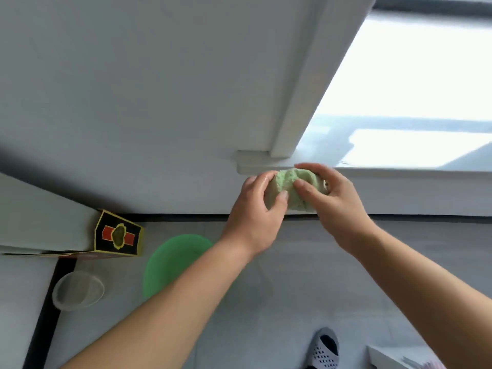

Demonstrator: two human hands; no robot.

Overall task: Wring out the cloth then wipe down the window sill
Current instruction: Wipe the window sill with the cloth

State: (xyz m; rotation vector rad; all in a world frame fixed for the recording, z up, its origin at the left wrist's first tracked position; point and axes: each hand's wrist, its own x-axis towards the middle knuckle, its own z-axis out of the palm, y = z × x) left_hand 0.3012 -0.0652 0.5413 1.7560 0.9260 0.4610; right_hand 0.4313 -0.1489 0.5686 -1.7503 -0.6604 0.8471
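A bunched pale green cloth [288,183] is held in the air just in front of the white window sill [399,170], near its left end. My left hand [255,211] grips the cloth's left side, fingers curled round it. My right hand [332,198] grips the right side, thumb pressed into the fabric. The skin of my left hand looks wet. Most of the cloth is hidden between the two hands.
A green basin [173,259] sits on the grey tiled floor below my left forearm. A clear plastic cup [78,290] stands to its left. A black and yellow box [118,234] leans by a white ledge. A grey slipper [324,347] is at the bottom.
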